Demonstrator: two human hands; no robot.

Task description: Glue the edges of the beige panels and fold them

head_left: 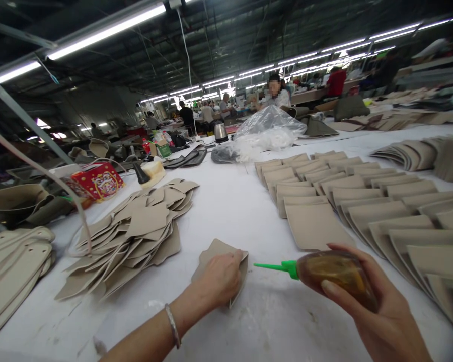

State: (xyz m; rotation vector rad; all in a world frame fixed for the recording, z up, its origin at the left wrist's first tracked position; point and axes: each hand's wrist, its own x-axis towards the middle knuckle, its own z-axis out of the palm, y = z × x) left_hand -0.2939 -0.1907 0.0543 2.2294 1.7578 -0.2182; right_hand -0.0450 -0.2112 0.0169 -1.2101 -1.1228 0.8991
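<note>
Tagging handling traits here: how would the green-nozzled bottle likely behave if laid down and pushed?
The bottle would probably roll on its side, being rounded. Its amber liquid, visible inside, would likely slosh. The thin green nozzle might bend if knocked.

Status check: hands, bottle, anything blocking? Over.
Left hand on beige piece. Right hand gripping bottle. Green nozzle just short of piece, nothing seen between.

1 red patterned box (98,182) left of 1 metal kettle (221,133) and clear plastic (269,122)
</note>
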